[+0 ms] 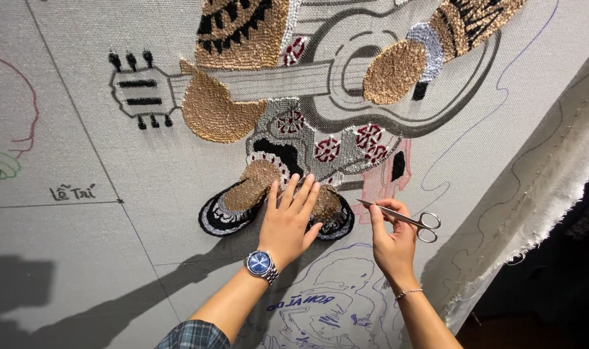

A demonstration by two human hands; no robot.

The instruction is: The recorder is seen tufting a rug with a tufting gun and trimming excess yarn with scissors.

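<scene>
The tufted guitarist rug (294, 97) is pressed by the flat, opened left hand (289, 223); small scissors (403, 218) are gripped by the right hand (392, 240)

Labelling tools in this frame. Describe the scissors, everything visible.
The scissors are small, all silvery metal, with two round finger loops and slim pointed blades that look closed. They lie nearly level, tips pointing left, loops to the right, just off the grey tufting cloth. The right hand pinches them mid-shank; no finger shows in the loops.
</scene>
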